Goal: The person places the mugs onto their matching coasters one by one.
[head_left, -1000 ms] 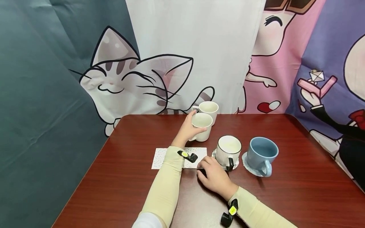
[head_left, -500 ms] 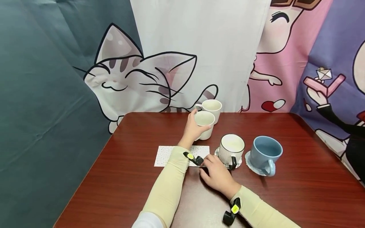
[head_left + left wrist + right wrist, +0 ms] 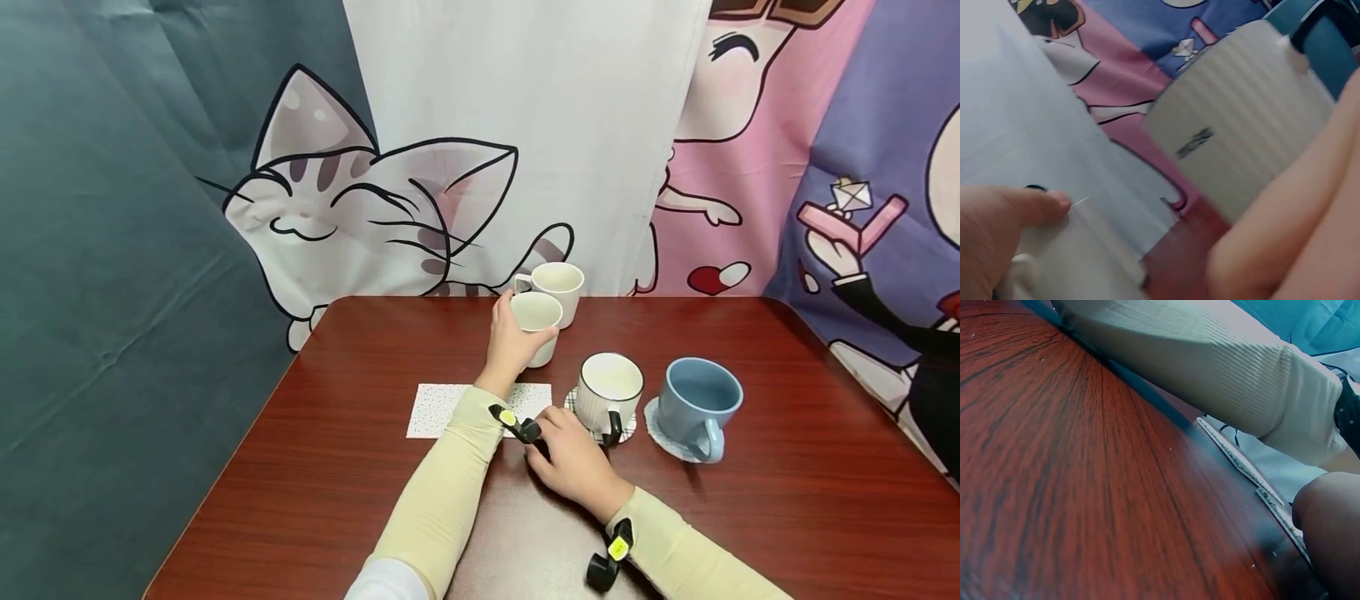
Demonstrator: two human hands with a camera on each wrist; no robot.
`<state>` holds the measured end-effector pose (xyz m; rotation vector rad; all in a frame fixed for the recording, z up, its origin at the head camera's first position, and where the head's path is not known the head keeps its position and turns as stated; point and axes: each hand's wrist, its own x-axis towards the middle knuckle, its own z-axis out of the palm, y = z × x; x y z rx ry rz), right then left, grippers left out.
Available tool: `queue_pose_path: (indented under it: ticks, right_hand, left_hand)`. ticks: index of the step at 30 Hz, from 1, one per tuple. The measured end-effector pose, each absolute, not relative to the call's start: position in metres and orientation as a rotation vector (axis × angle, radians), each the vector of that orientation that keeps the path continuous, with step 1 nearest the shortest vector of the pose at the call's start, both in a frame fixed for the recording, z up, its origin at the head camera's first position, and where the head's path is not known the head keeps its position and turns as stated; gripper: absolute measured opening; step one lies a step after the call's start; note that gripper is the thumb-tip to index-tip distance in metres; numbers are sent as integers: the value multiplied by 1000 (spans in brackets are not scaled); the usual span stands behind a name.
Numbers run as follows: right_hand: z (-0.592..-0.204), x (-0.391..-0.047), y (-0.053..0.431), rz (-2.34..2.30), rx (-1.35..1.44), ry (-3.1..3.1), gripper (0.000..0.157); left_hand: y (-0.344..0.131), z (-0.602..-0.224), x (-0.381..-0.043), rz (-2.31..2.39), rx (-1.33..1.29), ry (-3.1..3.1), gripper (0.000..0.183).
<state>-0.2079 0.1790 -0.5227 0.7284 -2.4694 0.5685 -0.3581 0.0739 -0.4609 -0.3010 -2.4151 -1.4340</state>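
Note:
My left hand (image 3: 512,342) grips a plain white mug (image 3: 542,312) toward the back of the table, thumb on its near side and fingers along its left. A second white mug (image 3: 561,282) stands right behind it, its handle to the left. My right hand (image 3: 573,462) lies on the table with fingers loosely bent, near the front edge of a speckled white mat (image 3: 435,408). Just beyond it a ribbed white mug with a black handle (image 3: 606,392) stands on a checked coaster (image 3: 632,427). In the left wrist view a finger (image 3: 1047,207) touches the white mug (image 3: 1079,262).
A blue mug (image 3: 701,398) stands on a light blue coaster (image 3: 658,435) at the right. The dark red wooden table (image 3: 315,467) meets a printed cloth backdrop (image 3: 585,125) at its far edge. My left sleeve (image 3: 431,492) crosses over the speckled mat.
The camera view shifts slightly first. In the last half second the held mug and my left hand move a little, the mug slightly left. The right hand stays where it was.

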Motion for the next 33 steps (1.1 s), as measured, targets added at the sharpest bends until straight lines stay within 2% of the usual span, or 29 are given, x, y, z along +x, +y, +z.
queue_pose_path:
  ticks: [4,7,12,17,24,33]
  right_hand:
    - [-523,-208,179,568,733,-2473,10]
    - [-524,-208,180,573,731,-2480,9]
    - [-522,-207,181,587,729,-2476,9]
    - [-520,-206,180,584,730,-2487,9]
    - [-522,-207,178,593,726,-2489,8]
    - [-522,-208,178,600,742,-2468,9]
  left_hand:
    - [55,-459,-363,-1515,-356,-2455,98]
    - [39,-460,-364,-1606,-292,-2555,94]
    - [24,-460,-360,-1710,-165,-2840,72]
    - [19,-458,-358,-2057,-209,-2880,50]
    - [20,-458,-357,-2635,-312,-2729,44]
    - [30,-459,-354,-2835,-322,-2588,36]
